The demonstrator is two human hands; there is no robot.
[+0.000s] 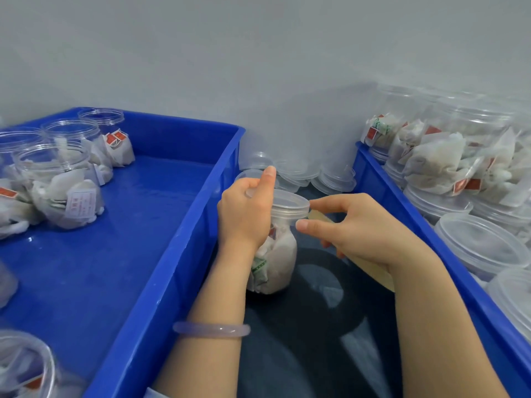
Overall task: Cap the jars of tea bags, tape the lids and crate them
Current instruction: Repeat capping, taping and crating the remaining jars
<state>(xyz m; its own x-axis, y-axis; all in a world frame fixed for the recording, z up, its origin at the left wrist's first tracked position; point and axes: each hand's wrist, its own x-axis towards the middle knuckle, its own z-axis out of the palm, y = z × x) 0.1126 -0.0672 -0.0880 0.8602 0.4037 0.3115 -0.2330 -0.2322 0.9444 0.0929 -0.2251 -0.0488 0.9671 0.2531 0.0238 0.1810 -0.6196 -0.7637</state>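
A clear jar of tea bags (pixel 277 259) stands on my dark lap between two blue crates, with a translucent lid (pixel 288 206) on it. My left hand (pixel 247 208) grips the jar's neck and lid from the left, thumb pointing up. At the lid's right edge, my right hand (pixel 359 228) pinches a strip of yellowish tape (pixel 319 216); whether the tape touches the lid I cannot tell. More of the tape shows under the right palm.
The left blue crate (pixel 178 234) holds several uncapped jars of tea bags (pixel 61 185). The right blue crate (pixel 408 202) is stacked with capped jars (pixel 448 165). A pile of loose lids (pixel 316 173) lies against the wall behind my hands.
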